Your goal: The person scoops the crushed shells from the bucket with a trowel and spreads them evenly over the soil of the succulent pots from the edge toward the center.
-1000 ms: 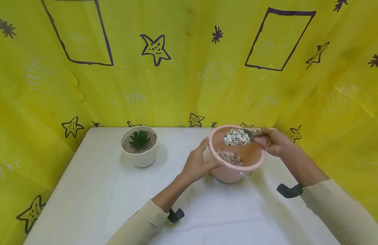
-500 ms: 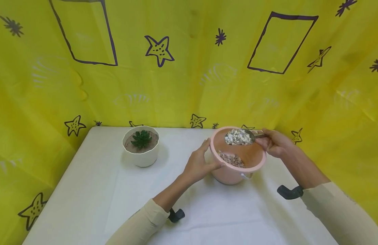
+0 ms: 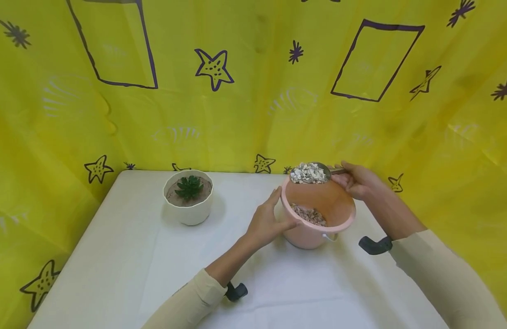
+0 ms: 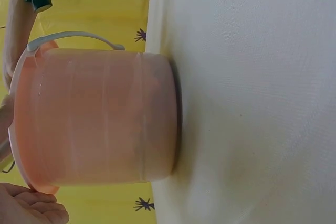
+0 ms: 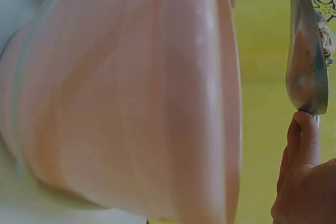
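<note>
The left hand holds the rim of a pink bucket standing on a white tabletop, its pale handle hanging down one side, with a yellow patterned curtain behind.

Soft light fell, dimmer in my wrist views.
The bucket cast faint, soft-edged shadows on the surface; in my right wrist view it blurred.

Both sleeves are pale beige, with a dark, bent, tube-like piece beside each cuff.
</note>
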`<state>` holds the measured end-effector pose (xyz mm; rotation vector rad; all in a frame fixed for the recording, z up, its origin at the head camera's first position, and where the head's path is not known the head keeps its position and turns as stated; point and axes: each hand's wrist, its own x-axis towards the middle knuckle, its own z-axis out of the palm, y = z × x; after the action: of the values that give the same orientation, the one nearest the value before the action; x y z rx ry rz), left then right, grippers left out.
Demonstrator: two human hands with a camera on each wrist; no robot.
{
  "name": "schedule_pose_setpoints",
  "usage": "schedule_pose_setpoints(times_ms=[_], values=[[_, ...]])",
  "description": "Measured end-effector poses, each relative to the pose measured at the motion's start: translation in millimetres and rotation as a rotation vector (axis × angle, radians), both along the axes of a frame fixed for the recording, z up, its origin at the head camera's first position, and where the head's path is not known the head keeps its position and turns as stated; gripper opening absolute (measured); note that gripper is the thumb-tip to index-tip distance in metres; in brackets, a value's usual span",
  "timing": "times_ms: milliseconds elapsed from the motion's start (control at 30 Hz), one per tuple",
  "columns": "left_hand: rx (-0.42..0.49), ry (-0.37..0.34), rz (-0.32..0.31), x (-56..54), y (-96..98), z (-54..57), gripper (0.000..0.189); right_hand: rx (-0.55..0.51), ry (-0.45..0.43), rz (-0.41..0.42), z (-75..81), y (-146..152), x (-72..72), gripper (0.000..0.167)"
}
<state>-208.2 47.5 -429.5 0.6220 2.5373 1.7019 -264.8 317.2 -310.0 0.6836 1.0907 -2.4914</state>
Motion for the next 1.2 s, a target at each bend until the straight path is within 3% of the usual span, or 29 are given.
schedule_pose_setpoints(times_ms=[367,633,900,1200], values=[[-0.02,0.034,0.003,1.4,0.0,-0.3,0.104,0.008,0.029,0.032,18.2,-45,-29.3,0.022],[-0.038,0.011,0.008,5.4,0.5,0.4,0.104,0.025,0.04,0.051,18.5,-79,-43.0,0.055],[-0.078,0.003,0.026,6.7,-3.4,2.5,0.102,0.066,0.038,0.033,17.0,-110,-56.9,0.051],[-0.053,0.029,0.12,9.3,-21.0,7.8,0.094,0.124,0.082,0.044,16.0,-139,-68.5,0.05]])
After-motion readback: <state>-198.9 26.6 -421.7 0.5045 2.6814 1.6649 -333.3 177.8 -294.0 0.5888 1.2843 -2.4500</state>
